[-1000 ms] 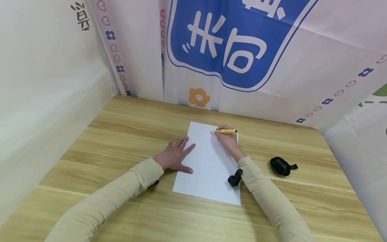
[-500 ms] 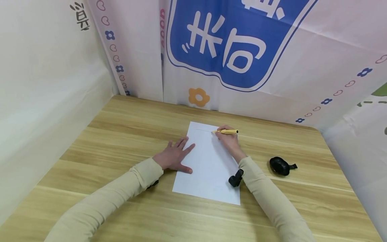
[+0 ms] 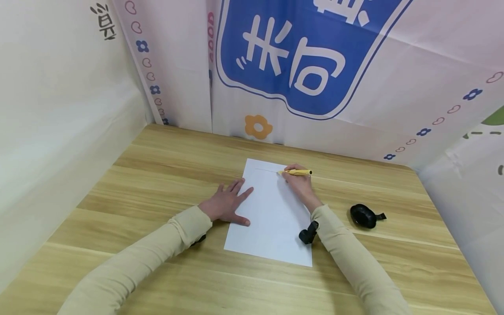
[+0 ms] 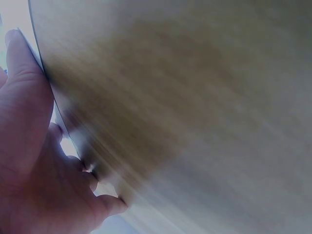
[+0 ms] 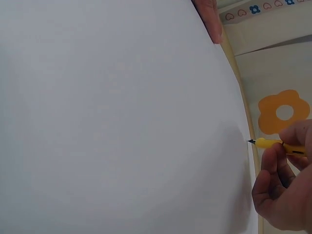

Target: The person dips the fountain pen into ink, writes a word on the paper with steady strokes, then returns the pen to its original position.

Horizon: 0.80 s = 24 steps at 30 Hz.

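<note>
A white sheet of paper [image 3: 267,218] lies on the wooden table. My right hand [image 3: 298,181] pinches a yellow pen [image 3: 298,172] near the sheet's far right corner. In the right wrist view the pen's dark tip [image 5: 251,141] meets the paper near its far edge. A thin line [image 3: 265,169] runs leftward from the tip along the top of the sheet. With fingers spread, my left hand [image 3: 226,203] rests across the paper's left edge, thumb and fingertips on the sheet. The left wrist view shows that hand [image 4: 44,195] against the table and the paper's edge.
A small black dish-like object with a short tab [image 3: 364,216] lies on the table [image 3: 157,175] right of my right forearm. A printed white curtain [image 3: 236,105] stands along the far edge, with a white wall [image 3: 59,109] at the left. Black wrist cameras [image 3: 308,232] are strapped to the wrists.
My right hand has slid slightly rightward with the pen, and the thin line now reaches a little further right. My left hand stays in place on the paper.
</note>
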{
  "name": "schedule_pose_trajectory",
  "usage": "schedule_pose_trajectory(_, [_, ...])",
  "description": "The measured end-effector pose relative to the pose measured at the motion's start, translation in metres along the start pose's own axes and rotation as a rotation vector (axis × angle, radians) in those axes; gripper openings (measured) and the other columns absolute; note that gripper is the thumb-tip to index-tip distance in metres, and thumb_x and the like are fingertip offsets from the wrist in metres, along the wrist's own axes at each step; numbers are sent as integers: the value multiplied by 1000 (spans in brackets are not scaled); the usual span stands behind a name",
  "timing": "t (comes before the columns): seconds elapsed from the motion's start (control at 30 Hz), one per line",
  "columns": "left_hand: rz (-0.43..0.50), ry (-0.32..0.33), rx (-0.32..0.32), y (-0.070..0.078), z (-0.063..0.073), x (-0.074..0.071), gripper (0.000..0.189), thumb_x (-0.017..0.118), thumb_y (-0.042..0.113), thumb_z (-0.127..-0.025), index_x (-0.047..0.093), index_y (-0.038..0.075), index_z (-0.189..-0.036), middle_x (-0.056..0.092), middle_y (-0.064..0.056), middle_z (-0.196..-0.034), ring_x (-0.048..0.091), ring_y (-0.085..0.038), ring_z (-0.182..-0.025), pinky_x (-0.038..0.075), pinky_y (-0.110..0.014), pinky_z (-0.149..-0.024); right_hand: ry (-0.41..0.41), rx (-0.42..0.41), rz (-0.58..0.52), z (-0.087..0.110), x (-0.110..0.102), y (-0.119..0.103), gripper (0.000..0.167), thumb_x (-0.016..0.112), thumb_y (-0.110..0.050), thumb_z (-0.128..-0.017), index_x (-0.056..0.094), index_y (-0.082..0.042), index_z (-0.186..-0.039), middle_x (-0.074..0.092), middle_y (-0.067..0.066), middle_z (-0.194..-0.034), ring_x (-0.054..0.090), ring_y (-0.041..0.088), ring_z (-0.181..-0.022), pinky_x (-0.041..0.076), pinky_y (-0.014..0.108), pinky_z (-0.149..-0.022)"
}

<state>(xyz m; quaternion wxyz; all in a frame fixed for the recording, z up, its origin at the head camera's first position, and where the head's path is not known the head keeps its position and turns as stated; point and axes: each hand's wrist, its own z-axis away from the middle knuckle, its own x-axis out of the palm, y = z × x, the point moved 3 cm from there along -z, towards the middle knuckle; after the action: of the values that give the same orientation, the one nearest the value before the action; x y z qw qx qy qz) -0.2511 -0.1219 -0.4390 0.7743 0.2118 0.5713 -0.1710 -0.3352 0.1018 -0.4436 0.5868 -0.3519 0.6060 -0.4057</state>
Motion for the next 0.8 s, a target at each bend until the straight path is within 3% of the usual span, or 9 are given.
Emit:
schedule_pose_trajectory(0.4, [10, -2, 3, 0, 0, 0, 100, 58, 67, -80, 15, 14, -153, 4, -22, -158, 8, -38, -147, 21, -67, -108, -13, 58, 9, -1, -6, 4, 15, 67, -19, -84, 66, -10, -96, 60, -1, -86, 53, 7, -68, 42, 19, -62])
schedule_pose_trajectory(0.8, [37, -12, 2, -1, -1, 2, 101, 58, 67, -80, 13, 15, -153, 0, -22, -159, 5, -39, -147, 18, -67, -109, 11, 53, 25, 0, -14, 8, 15, 67, -18, -83, 67, -10, -96, 59, -7, -73, 54, 5, -64, 42, 19, -61])
